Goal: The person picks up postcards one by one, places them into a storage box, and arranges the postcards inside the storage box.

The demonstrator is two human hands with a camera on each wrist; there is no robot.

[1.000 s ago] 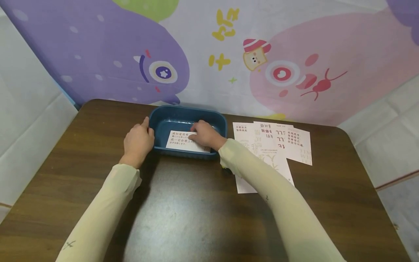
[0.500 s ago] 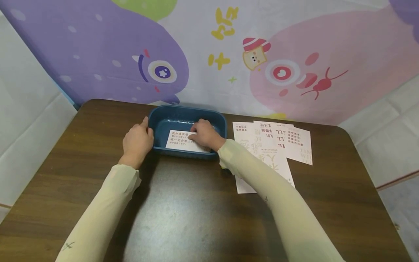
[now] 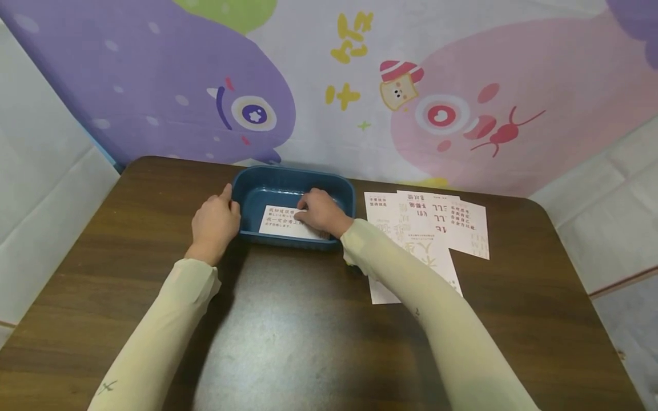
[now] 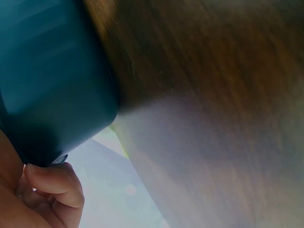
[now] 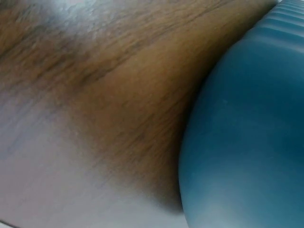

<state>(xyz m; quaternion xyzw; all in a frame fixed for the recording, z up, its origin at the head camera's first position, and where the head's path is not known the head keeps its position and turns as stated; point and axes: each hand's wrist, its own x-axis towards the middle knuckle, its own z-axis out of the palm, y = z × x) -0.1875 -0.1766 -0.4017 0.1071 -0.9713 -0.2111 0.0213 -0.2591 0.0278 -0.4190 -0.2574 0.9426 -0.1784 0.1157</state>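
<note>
A dark blue plastic storage box (image 3: pixel 298 242) stands at the table's far edge, seen into from above. My left hand (image 3: pixel 215 221) grips its left end, thumb at the rim; in the left wrist view, curled fingers (image 4: pixel 54 183) meet the corner of the box (image 4: pixel 57 90). Inside lies a white printed card (image 3: pixel 280 222), lines of dark characters facing up. My right hand (image 3: pixel 324 211) reaches over the front rim and pinches the card's upper edge, covering part of its print. Only the outer wall of the box (image 5: pixel 247 133) shows in the right wrist view; the right hand is hidden there.
Several overlapping white printed cards (image 3: pixel 382 288) lie right of the box, partly under the right forearm. A small dark item (image 3: pixel 354 268) shows beneath the right cuff. Behind the brown wooden table (image 3: pixel 288 342) hangs a cartoon-printed cloth (image 3: pixel 339 142).
</note>
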